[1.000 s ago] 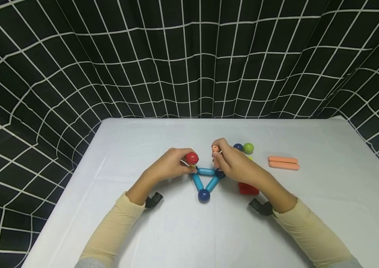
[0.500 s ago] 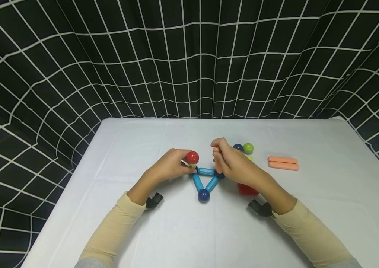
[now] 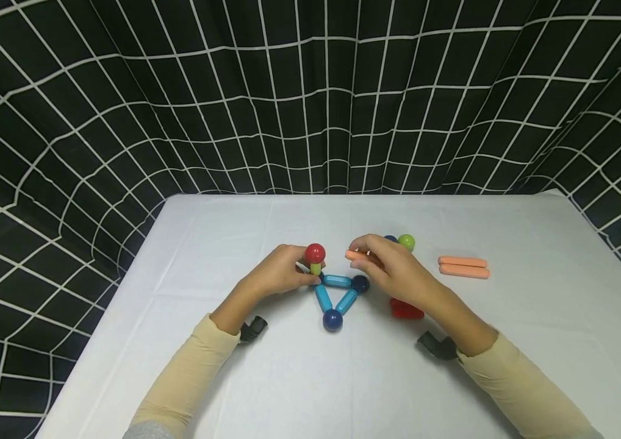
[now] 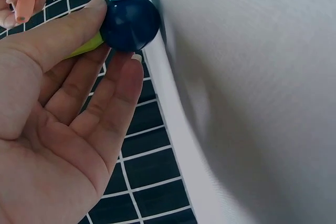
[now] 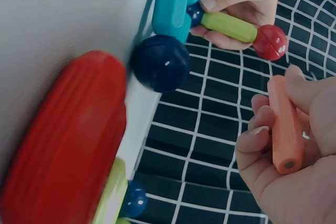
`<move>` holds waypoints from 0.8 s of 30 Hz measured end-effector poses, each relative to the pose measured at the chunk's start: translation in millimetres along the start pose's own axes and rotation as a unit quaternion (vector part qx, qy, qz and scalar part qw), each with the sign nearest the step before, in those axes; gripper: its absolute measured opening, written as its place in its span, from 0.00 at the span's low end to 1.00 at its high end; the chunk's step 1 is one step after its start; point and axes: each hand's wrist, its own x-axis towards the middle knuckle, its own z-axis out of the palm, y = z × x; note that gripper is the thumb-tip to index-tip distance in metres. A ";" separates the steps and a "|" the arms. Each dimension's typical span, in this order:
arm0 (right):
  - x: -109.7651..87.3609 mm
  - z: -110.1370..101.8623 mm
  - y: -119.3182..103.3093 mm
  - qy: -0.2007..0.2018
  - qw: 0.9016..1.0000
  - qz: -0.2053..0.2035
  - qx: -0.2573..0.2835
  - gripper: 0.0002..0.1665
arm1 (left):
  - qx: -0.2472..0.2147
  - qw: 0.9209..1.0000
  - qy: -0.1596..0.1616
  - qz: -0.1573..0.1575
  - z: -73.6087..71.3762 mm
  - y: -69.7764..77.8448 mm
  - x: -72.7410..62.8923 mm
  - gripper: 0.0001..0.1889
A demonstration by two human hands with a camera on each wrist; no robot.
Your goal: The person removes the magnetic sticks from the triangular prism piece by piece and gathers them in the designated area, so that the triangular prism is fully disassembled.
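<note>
Three light-blue rods point(image 3: 338, 281) and dark blue balls form a triangle lying on the table, with one ball point(image 3: 333, 321) toward the front and another ball point(image 3: 360, 284) at the right corner. At the left corner my left hand point(image 3: 282, 268) pinches the dark blue corner ball point(image 4: 131, 23) between thumb and fingers. From that ball a yellow-green rod point(image 5: 231, 27) stands up, topped by a red ball point(image 3: 315, 253). My right hand point(image 3: 395, 271) holds an orange rod point(image 5: 286, 124) between thumb and fingers, above and apart from the right corner ball.
Red rods point(image 3: 406, 310) lie beneath the right forearm. Behind the right hand sit a dark blue ball point(image 3: 390, 238) and a green ball point(image 3: 406, 242); a yellow-green rod point(image 5: 113, 192) shows beside them. Two orange rods point(image 3: 464, 267) lie farther right on the white table point(image 3: 508, 353).
The orange rod, upright by the right corner ball before, is lifted off and tipped nearly level as my right hand draws back. The red-topped rod stands a little straighter in my left hand.
</note>
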 end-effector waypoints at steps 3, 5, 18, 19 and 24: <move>-3.1 -1.6 3.4 -0.015 1.000 0.000 -0.004 0.21 | 0.001 1.000 0.000 -0.004 0.4 -0.9 0.7 0.14; -5.3 -2.4 5.5 -0.026 1.000 -0.002 -0.015 0.22 | 0.002 1.000 0.000 -0.007 0.5 -0.8 1.1 0.14; -23.8 -13.6 17.2 -0.029 0.997 0.005 -0.067 0.19 | -0.018 1.000 0.002 -0.014 2.6 -2.0 2.1 0.15; -25.4 -14.5 18.8 -0.030 0.997 0.006 -0.069 0.19 | -0.017 1.000 0.003 -0.016 3.0 -2.1 2.1 0.15; -33.6 -20.6 28.6 -0.030 0.996 0.003 -0.086 0.17 | -0.018 1.000 0.006 -0.025 4.3 -1.5 1.4 0.15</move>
